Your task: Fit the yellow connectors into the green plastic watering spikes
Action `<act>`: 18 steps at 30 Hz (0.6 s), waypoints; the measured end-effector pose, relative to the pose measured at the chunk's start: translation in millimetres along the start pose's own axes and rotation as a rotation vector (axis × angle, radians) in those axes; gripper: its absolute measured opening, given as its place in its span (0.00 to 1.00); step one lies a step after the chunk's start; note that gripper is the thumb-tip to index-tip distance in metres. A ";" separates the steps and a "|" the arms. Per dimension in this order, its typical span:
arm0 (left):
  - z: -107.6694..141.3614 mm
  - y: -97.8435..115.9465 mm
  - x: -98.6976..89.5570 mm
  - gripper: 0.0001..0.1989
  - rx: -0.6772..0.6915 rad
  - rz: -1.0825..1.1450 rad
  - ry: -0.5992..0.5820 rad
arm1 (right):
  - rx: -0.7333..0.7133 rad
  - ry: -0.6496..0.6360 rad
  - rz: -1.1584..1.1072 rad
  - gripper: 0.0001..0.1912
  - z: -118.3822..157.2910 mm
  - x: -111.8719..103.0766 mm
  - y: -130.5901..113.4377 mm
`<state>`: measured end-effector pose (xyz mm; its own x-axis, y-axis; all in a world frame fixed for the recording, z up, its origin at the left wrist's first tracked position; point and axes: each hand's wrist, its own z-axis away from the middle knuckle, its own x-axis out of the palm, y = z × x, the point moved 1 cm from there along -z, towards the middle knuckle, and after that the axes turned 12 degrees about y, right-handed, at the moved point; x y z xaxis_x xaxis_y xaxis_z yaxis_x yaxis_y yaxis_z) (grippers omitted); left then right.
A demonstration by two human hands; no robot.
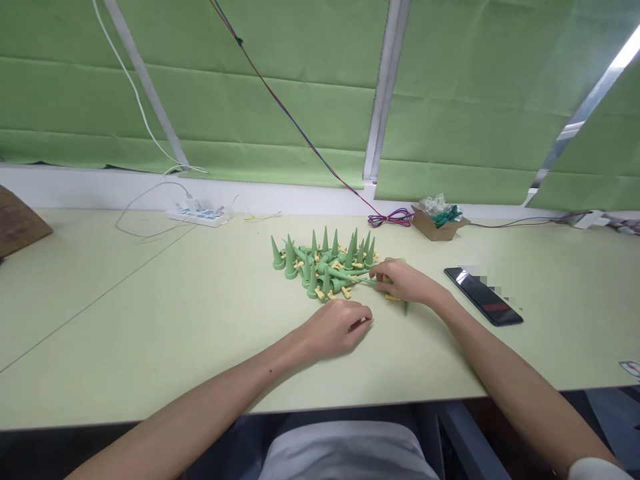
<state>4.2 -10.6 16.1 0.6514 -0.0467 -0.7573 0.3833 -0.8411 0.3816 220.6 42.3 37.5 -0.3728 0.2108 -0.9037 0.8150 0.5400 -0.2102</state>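
Observation:
A cluster of pale green plastic spikes (291, 263), cone-shaped with wide collars, covers the middle of the table. Some stand point up and others lie on their sides. Small yellow T-shaped valves (346, 292) are scattered among them. My right hand (400, 280) is at the cluster's right edge, its fingers closed on the thin end of a lying green spike (365, 281). Beneath that hand, another green piece (406, 308) and some yellow show partly. In front of the cluster my left hand (339, 327) rests on the table with curled fingers; its inside is hidden.
A black phone (483, 297) lies right of my right forearm. Farther back are a small cardboard box (436, 227) with plastic wrapping, a coiled red-and-blue cable (393, 218) and a white power strip (200, 216). Brown cardboard (20, 223) is at far left.

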 end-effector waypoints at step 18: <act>-0.2 -8.4 -0.5 0.08 -0.202 -0.064 0.056 | -0.009 0.379 -0.155 0.08 -4.0 -6.8 -15.6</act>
<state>0.7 -3.4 13.4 0.6549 0.0383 -0.7548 0.5451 -0.7158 0.4366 208.6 35.7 48.4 -0.6289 0.4109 -0.6600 0.7334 0.5954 -0.3281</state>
